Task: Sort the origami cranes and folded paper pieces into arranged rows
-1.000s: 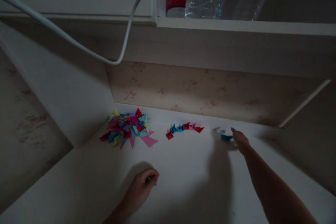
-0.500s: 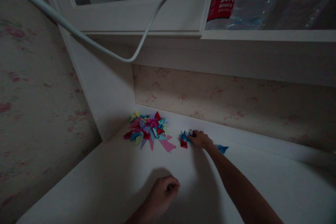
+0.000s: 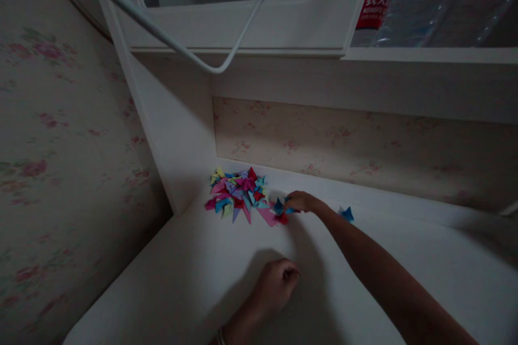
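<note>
The right hand (image 3: 301, 201) touches pointed, folded blue paper (image 3: 289, 210).

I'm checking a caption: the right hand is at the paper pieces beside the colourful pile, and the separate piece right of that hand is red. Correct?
No: the separate piece is blue, as the head view shows. The right hand is at the paper pieces beside the colourful pile.

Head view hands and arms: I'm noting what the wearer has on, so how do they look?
The left hand and right hand are ungloved, and no sleeve shows on either forearm. A thin, pale wristband circles the left wrist; none shows on the right. Rings can't be judged in this dim light.
</note>
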Motion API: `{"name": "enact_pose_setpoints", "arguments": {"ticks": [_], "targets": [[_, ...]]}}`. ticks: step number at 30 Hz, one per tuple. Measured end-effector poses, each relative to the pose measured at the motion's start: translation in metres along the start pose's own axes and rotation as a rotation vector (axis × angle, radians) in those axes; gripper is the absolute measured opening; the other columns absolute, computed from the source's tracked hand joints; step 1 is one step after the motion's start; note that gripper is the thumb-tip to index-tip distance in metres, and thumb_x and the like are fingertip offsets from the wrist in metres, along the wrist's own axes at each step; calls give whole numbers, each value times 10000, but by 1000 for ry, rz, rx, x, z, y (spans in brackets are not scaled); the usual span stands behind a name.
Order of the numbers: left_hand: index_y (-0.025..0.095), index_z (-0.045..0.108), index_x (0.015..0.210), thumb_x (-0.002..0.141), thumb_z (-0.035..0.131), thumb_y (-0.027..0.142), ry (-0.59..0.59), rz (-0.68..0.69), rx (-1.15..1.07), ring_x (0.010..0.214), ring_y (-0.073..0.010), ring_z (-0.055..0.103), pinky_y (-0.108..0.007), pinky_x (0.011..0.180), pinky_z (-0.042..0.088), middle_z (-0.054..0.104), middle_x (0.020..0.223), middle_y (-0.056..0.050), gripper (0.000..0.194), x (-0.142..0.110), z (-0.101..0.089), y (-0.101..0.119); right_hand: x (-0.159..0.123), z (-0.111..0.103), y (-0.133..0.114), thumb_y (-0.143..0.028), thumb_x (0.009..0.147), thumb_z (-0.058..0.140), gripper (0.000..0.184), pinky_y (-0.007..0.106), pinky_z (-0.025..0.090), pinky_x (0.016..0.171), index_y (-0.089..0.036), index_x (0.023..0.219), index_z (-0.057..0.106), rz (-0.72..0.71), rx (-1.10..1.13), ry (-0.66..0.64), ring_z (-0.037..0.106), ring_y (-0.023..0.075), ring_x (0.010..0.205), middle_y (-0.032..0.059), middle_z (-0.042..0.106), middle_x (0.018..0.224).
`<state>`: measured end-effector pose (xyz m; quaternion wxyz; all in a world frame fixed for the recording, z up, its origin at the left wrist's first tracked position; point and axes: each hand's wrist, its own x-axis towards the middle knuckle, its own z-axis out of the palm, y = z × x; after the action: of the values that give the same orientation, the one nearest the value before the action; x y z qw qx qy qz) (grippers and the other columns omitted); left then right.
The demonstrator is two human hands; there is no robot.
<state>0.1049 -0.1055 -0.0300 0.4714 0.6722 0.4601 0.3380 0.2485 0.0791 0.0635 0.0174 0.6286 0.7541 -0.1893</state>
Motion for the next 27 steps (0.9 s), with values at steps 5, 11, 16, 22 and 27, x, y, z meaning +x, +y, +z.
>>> {"name": "enact_pose_setpoints", "arguments": {"ticks": [5,11,16,22,27], "targets": [[162,704,892,788,497,218,-47,-16,13,785,-181,627,-254,695,444,713,855,-66,238,0,-1,-1,13,-36,-62,-566,779,562,499,312,461,789,-180,1079,665,-177,63,173,633,254,941,97,694,1040],[160,697,901,800,487,238,-54,-48,28,712,-165,606,-251,646,433,697,804,-48,246,0,-4,3,29,-33,-105,-586,904,369,681,296,320,1024,-209,1461,262,-294,86,385,363,221,1322,70,363,1482],[148,700,898,802,499,234,-31,1,29,779,-172,629,-244,694,449,710,844,-62,238,0,-2,2,13,-10,-31,-457,950,340,452,314,379,967,-200,1228,587,-82,66,428,542,230,1150,89,602,1259],[162,705,876,823,486,242,13,30,37,790,-169,641,-241,716,454,720,847,-55,239,0,-1,7,-43,8,113,-383,944,318,477,461,380,948,-132,1291,529,406,26,523,463,337,1216,210,463,1357],[161,690,849,816,491,231,52,56,40,766,-165,629,-242,705,451,705,814,-50,214,-1,4,-3,-71,27,160,-223,865,448,396,388,437,851,-148,1228,590,452,33,409,585,296,1066,185,605,1183]]}}
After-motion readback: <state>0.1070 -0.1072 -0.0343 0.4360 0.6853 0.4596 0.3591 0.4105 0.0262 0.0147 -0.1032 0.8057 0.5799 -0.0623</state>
